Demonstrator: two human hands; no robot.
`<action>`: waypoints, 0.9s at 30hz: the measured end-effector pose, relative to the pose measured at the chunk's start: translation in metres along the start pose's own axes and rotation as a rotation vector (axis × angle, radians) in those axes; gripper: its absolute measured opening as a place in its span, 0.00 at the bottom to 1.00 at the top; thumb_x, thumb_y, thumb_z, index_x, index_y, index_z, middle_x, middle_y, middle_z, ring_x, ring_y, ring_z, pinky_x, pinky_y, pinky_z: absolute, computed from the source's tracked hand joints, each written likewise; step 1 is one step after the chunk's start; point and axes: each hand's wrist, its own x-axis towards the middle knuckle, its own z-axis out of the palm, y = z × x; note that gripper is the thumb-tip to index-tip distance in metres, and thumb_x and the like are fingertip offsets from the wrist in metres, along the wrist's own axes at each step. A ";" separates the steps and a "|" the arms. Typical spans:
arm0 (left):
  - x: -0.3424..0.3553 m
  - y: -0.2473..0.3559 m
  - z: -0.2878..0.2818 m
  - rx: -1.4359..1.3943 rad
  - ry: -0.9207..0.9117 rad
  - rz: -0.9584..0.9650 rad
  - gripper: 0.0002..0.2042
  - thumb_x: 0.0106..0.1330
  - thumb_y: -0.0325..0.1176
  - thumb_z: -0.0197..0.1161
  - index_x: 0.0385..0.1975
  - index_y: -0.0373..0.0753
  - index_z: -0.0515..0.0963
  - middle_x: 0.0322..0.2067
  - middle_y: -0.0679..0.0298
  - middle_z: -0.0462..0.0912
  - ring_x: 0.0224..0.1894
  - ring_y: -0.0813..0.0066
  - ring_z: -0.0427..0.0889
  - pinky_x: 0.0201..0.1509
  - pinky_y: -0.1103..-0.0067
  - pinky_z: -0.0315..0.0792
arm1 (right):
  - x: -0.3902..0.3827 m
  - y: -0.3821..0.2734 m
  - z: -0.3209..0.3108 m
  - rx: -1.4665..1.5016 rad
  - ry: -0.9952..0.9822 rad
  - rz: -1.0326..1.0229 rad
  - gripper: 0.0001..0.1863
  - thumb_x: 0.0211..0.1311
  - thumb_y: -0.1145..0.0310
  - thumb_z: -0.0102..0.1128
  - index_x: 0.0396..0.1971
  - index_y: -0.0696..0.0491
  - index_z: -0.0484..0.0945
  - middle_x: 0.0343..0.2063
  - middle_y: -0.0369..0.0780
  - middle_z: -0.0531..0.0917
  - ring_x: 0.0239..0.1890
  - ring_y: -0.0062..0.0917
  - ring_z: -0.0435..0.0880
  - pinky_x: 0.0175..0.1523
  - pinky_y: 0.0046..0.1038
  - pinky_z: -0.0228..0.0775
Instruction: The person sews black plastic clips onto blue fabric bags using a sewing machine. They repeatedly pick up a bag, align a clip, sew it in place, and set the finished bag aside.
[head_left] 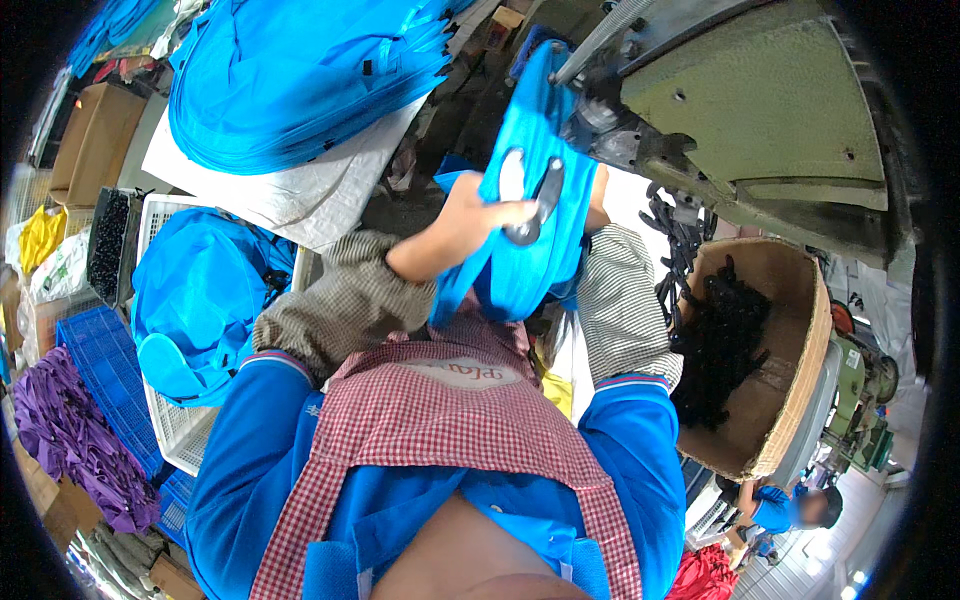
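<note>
The head view looks down over a red-checked apron and blue sleeves to a piece of bright blue fabric held up in front of the chest. Its upper end reaches to the head of a grey-green press machine. The fabric hangs in soft folds and looks thin and light, so it will likely bend and slide rather than hold a shape. A flat metal tool or fitting lies across it, just below a pale oval opening. The hems near that opening seem the firmest place to take hold, since loose cloth would bunch.

The left hand comes in from the left in a checked sleeve cover. Its fingers are closed over the fabric beside the metal piece, pinching the cloth; whether they also grip the metal itself cannot be told. The right hand is almost wholly hidden behind the fabric, with only a strip showing at the cloth's right edge near the machine. How far its fingers are open, or whether they are clamped on the cloth, cannot be told.

To the right stands a cardboard box of small black parts. To the left, a white crate holds more blue fabric pieces, and a large stack of them lies above on a white sheet. A blue crate and purple cloth sit at the far left.
</note>
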 end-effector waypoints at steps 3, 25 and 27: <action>-0.047 -0.001 0.013 -0.221 0.184 0.025 0.10 0.53 0.28 0.60 0.34 0.31 0.75 0.30 0.65 0.78 0.32 0.78 0.76 0.38 0.80 0.70 | 0.005 -0.012 0.004 -0.210 -0.048 0.103 0.11 0.49 0.70 0.53 0.35 0.54 0.75 0.30 0.50 0.78 0.34 0.44 0.77 0.39 0.38 0.68; -0.111 -0.031 0.001 -0.506 0.415 -0.089 0.20 0.53 0.30 0.56 0.48 0.36 0.67 0.42 0.59 0.74 0.43 0.65 0.74 0.47 0.69 0.70 | -0.012 -0.126 -0.074 1.139 -0.347 0.396 0.09 0.49 0.74 0.63 0.25 0.65 0.76 0.20 0.39 0.77 0.19 0.18 0.74 0.23 0.14 0.69; -0.124 -0.047 -0.005 -0.675 0.507 -0.033 0.20 0.56 0.35 0.56 0.48 0.37 0.67 0.43 0.59 0.74 0.44 0.65 0.73 0.50 0.68 0.68 | -0.018 -0.109 -0.066 1.176 -0.364 0.488 0.15 0.53 0.66 0.60 0.37 0.59 0.73 0.28 0.36 0.76 0.27 0.17 0.74 0.31 0.20 0.69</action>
